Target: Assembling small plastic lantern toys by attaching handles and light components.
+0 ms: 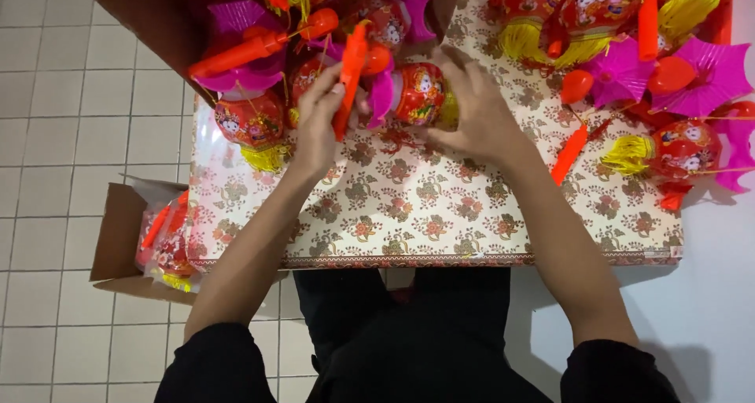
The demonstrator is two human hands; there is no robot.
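We note, nearest to us, the near edge of the table (pixel 440 255), covered in a flowered cloth, with dark sleeves below it. Off the near left corner an open cardboard box (pixel 118 238) on the tiled floor (pixel 55 136) holds bagged red items.

Toward the far edge, the left hand (pixel 314 128) is closed around an orange stick handle (pixel 348 77), thumb and fingers pinching it about midway. The right hand (pixel 472 108) is wrapped over a small red lantern (pixel 418 95) with a pink paper frill, lying on its side near the far middle of the table. Stick and lantern sit just beside each other; whether they are joined we cannot tell.

In our judgement, the work calls for a light hold on the thin lantern body and a steady stick, keeping the frill uncrushed.

Beyond the left hand, a pile of lanterns (pixel 259 80) spills from a second box (pixel 157 18) at the far left corner, crowding that hand. Finished lanterns (pixel 629 65) with yellow tassels fill the far right corner, well apart from the hands.
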